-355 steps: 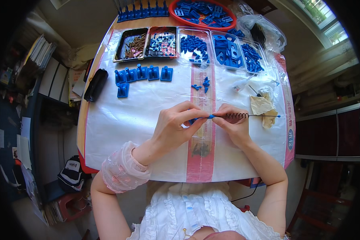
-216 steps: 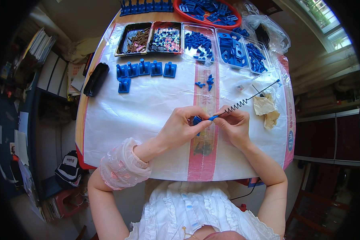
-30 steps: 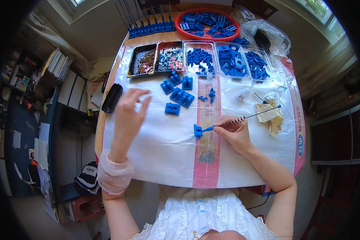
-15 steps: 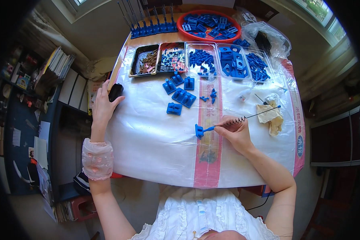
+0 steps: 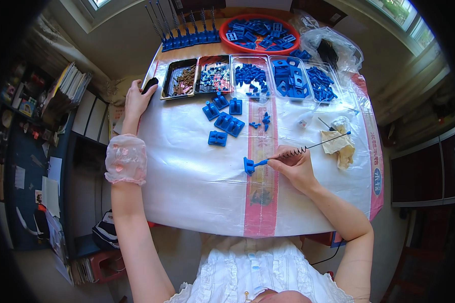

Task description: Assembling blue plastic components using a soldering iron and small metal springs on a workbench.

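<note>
At the table's left edge, my left hand is closed round a dark, rounded black object whose kind I cannot make out. My right hand, at the centre right, pinches the stem of a blue plastic assembly. This assembly has a small blue base pointing left, and a black coil spring with a thin rod and blue tip stretching to the right. Several blue clip-like blocks lie beyond the right hand, and a few small blue pieces beside them.
Along the far side stand a black tray of brass screws, a tray of small metal nuts and clear boxes of blue parts. Behind are a red basin and a rack of spring rods. A crumpled cloth lies right.
My left hand has moved farther away along the table's left edge, carrying the black object toward the screw tray. My right hand and its blue assembly have stayed about where they were.
</note>
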The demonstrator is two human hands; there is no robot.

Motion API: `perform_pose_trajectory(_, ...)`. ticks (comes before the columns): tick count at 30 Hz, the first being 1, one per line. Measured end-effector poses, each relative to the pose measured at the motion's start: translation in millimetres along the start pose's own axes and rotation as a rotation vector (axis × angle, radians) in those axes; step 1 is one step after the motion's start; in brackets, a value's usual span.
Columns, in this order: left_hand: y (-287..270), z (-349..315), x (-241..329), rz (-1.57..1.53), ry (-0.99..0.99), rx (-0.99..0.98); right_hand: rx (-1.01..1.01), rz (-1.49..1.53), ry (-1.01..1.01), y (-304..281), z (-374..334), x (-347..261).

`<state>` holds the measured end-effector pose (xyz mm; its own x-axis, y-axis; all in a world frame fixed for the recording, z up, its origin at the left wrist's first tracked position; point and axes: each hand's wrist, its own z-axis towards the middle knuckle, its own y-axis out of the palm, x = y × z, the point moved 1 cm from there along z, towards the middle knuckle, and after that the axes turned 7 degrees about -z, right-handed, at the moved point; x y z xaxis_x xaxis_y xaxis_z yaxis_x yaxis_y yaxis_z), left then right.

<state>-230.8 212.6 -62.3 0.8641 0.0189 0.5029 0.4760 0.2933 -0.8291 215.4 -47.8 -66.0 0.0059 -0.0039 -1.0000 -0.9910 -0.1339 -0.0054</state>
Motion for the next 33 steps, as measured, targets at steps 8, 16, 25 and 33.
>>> perform_pose_trajectory(8,13.0,0.3,3.0,-0.094,0.008,0.097,-0.007,-0.01,-0.002,0.8,0.3,0.7)
perform_pose_trajectory(16,-32.4,-112.8,133.5,-0.488,0.386,-0.024,0.019,0.023,-0.005,-1.2,-2.6,3.7)
perform_pose_trajectory(25,-21.4,-235.2,230.4,-0.605,0.572,-0.538,0.058,0.03,-0.078,-0.4,-1.7,-3.3)
perform_pose_trajectory(33,24.2,-250.9,219.7,-0.869,0.324,-0.757,0.085,0.06,-0.074,-0.4,-2.4,-6.1)
